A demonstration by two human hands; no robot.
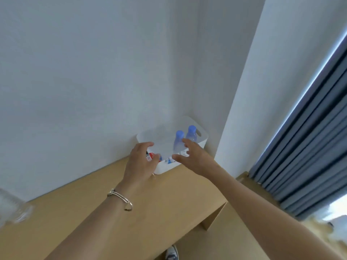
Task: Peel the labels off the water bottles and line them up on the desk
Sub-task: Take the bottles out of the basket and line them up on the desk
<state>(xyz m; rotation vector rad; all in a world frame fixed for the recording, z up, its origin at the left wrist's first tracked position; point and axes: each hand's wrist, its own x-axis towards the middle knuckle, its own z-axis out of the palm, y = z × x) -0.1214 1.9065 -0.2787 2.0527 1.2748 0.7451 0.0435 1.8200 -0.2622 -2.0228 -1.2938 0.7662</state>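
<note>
A white plastic basket [203, 137] stands on the wooden desk [169, 199] in the wall corner. Two clear water bottles with blue caps stand upright inside it, the nearer bottle [178, 142] and the farther bottle [191, 133]. Something red and white [150, 156] lies low in the basket behind my left hand; the blur hides what it is. My left hand [139, 164] hovers at the basket's near left rim with fingers loosely spread. My right hand [193, 156] reaches over the near rim, fingers spread, just in front of the nearer bottle. Neither hand holds anything.
A blurred clear bottle [11, 207] sits at the desk's far left edge of view. Blue-grey curtains [309, 147] hang on the right. The desk's front edge drops off at lower right, with a shoe [171, 253] on the floor below.
</note>
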